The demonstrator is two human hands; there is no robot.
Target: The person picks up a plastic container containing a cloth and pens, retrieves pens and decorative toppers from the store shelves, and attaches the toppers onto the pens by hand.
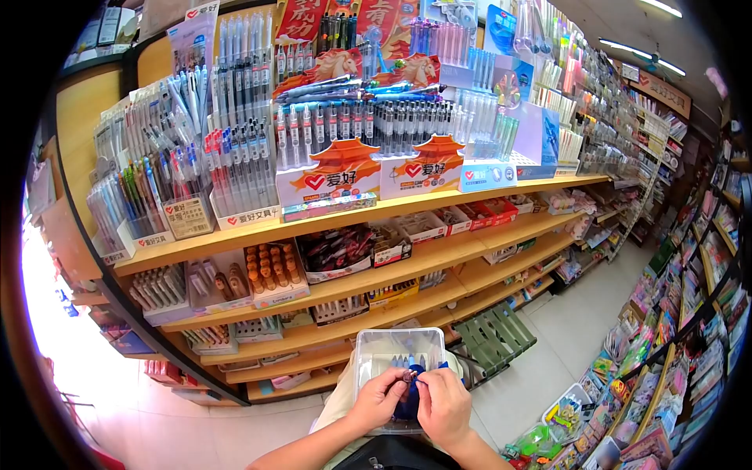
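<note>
A clear plastic box [362,352] rests on my lap, with several blue-grey pens [407,361] lying inside it. Over the box, my left hand [379,399] and my right hand [443,403] come together, fingers closed in a pinch. Between the fingertips is a small dark and shiny item [410,376], too small to name. A dark blue thing [406,407] shows below and between the hands; its kind is partly hidden by them.
Ahead stands a wooden shelf [258,243] packed with pens in display boxes [329,182]. Cartons of stationery fill the lower boards. A green slatted stool [495,338] is right of my knees. Along the right run crowded racks and a white basket [565,411].
</note>
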